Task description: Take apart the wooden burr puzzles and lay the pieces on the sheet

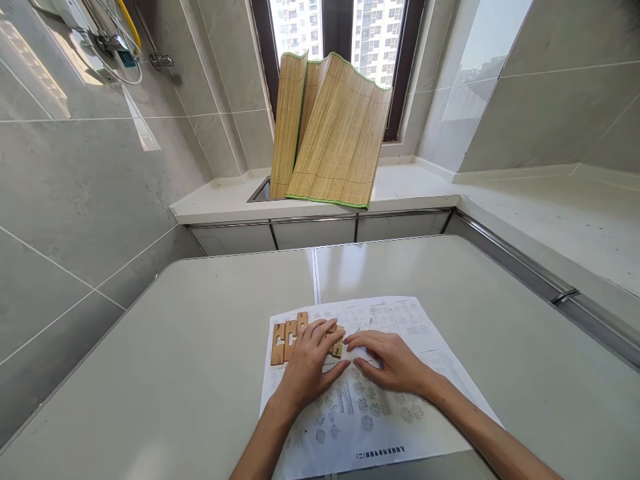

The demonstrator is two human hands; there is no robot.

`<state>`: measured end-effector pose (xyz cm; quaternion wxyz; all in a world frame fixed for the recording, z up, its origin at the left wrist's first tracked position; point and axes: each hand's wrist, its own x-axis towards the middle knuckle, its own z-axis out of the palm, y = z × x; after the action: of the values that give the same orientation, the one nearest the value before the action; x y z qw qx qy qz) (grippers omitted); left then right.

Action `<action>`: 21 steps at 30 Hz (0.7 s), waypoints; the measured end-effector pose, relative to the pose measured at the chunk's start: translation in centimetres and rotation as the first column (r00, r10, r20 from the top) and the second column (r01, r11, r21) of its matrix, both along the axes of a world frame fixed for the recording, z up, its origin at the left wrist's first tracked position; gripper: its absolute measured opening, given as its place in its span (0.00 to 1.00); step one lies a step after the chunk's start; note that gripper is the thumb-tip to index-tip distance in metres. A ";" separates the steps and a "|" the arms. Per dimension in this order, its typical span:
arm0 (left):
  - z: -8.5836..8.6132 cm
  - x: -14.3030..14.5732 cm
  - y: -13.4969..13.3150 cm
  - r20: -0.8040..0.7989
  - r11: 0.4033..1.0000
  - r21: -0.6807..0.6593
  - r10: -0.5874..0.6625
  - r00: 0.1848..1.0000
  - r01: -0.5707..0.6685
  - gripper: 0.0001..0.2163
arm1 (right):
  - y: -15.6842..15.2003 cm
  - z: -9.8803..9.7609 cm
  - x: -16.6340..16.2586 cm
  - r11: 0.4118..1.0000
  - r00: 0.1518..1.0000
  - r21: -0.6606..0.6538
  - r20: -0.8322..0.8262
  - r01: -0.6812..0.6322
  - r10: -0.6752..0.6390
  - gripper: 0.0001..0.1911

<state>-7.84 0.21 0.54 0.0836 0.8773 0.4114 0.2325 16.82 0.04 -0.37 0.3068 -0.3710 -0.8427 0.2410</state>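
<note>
Several flat, notched wooden pieces (278, 345) with dark marks on them lie in a row on a large printed sheet (410, 437). My left hand (311, 357) rests over the middle of the row, fingers stretched out and thumb apart, hiding some of the pieces. Its fingertips reach a tilted wooden piece (338, 345) at the row's right end. Just right of that piece is my right hand (385, 359), its fingers loosely curved and its thumb apart, with nothing visible between them. Diagrams and text cover the sheet, and its title appears upside down.
A pale table (200, 347) with a centre seam bears the sheet. Beyond it, a folded bamboo mat (340, 133) leans against the window (337, 27) on a white ledge (220, 203). Grey tiled walls (75, 180) flank the table. Pipes and a hose (133, 63) hang at upper left.
</note>
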 end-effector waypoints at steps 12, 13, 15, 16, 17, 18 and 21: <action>-0.3 0.2 0.3 0.065 0.964 0.130 0.227 0.972 -0.234 0.18 | 0.5 -0.9 0.2 0.991 0.992 -0.082 -0.060 0.104 -0.110 0.08; -0.3 0.2 0.3 0.050 0.968 0.135 0.206 0.977 -0.211 0.19 | 0.5 -1.0 0.2 0.990 0.991 -0.089 -0.065 0.111 -0.117 0.08; -0.2 0.3 0.2 -0.004 0.982 0.142 0.127 0.992 -0.125 0.22 | 0.5 -1.0 0.1 0.988 0.989 -0.095 -0.067 0.124 -0.131 0.08; -0.2 0.4 0.1 -0.036 0.987 0.144 0.081 0.996 -0.075 0.22 | 0.5 -0.9 0.1 0.987 0.988 -0.095 -0.067 0.130 -0.136 0.08; -0.2 0.4 0.1 -0.065 0.989 0.144 0.039 0.997 -0.029 0.23 | 0.5 -0.9 0.1 0.986 0.988 -0.095 -0.068 0.134 -0.141 0.08; -0.2 0.5 0.0 -0.087 0.990 0.143 0.008 0.996 0.005 0.22 | 0.5 -0.8 0.0 0.986 0.987 -0.097 -0.070 0.138 -0.145 0.08; -0.3 0.6 0.0 -0.110 0.990 0.140 -0.001 0.994 0.017 0.18 | 0.5 -0.6 0.1 0.984 0.985 -0.103 -0.075 0.146 -0.154 0.08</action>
<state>-7.23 0.20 0.27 -0.0002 0.8943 0.3940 0.2122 16.87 0.51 -1.02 0.3403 -0.4377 -0.7863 0.2728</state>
